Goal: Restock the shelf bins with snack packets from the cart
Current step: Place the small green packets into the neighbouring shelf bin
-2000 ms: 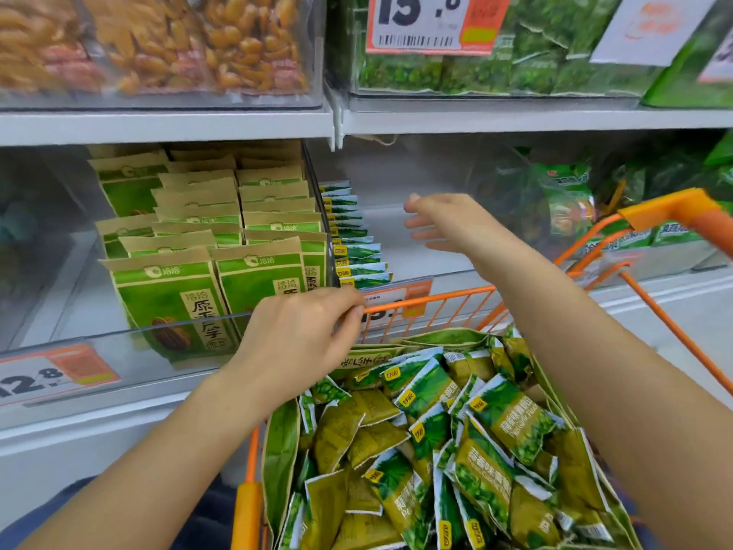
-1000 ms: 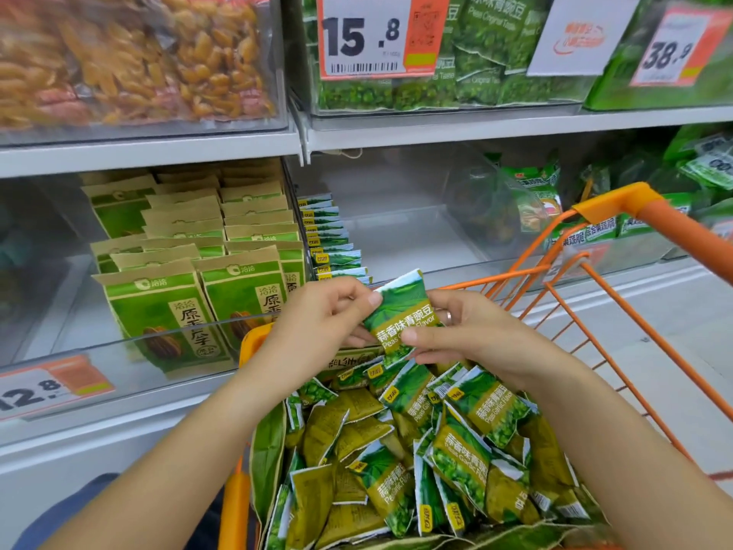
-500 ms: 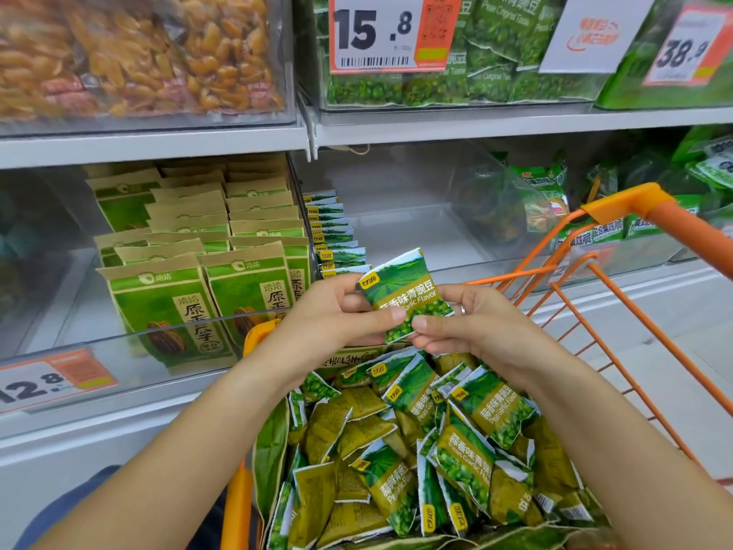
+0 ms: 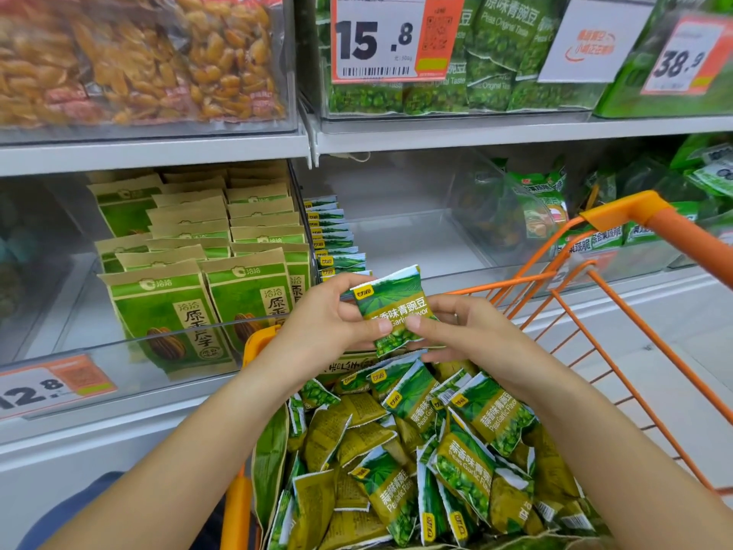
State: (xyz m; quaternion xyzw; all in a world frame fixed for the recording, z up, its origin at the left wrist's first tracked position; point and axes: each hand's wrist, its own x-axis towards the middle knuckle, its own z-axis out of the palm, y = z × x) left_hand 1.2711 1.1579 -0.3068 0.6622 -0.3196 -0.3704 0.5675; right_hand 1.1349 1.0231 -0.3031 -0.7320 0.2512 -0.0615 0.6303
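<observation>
Green foil garlic-pea snack packet (image 4: 394,309) pinched between left hand (image 4: 329,323) and right hand (image 4: 464,331), above the orange wire cart (image 4: 618,216).
Probably light, crinkly and slick; its flat crimped edges likely give the firmest hold.

Both forearms (image 4: 190,442) bare, no sleeves, no watch or rings. Dark blue clothing (image 4: 75,510) visible bottom left.

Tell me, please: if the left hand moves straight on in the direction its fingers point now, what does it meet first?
Its fingers point rightward, so the left hand would probably meet the right hand first, since both already pinch the same pea packet. Depth is uncertain.
</observation>
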